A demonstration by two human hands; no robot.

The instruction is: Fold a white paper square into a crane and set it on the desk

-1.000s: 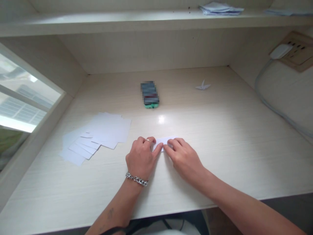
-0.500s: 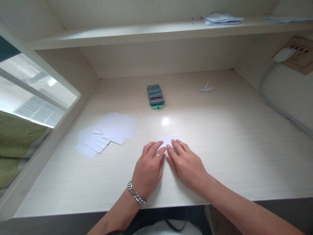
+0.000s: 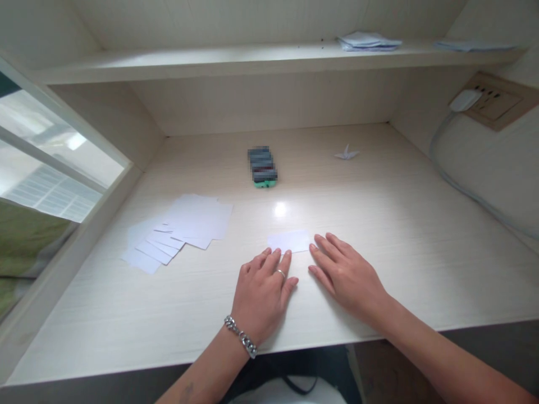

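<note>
A small white rectangle of paper [image 3: 288, 240], apparently folded, lies flat on the desk in front of me. The fingertips of my left hand [image 3: 264, 289] rest on its near edge, fingers stretched and spread. My right hand [image 3: 347, 272] lies palm down just to the right of the paper, fingers apart and holding nothing. Farther left is a fanned-out pile of white paper sheets [image 3: 197, 216].
A dark, pixelated object with a green end [image 3: 264, 183] lies toward the back. Right of it sits a folded paper crane [image 3: 347, 154]. Stacked papers [image 3: 368, 41] rest on the shelf [image 3: 189, 66]. A charger [image 3: 465, 101] with a cable is plugged into the right wall.
My right hand has slid off the paper to the right, and the hands have moved apart. More of the paper shows. My left fingers have spread. The view has shifted slightly.
</note>
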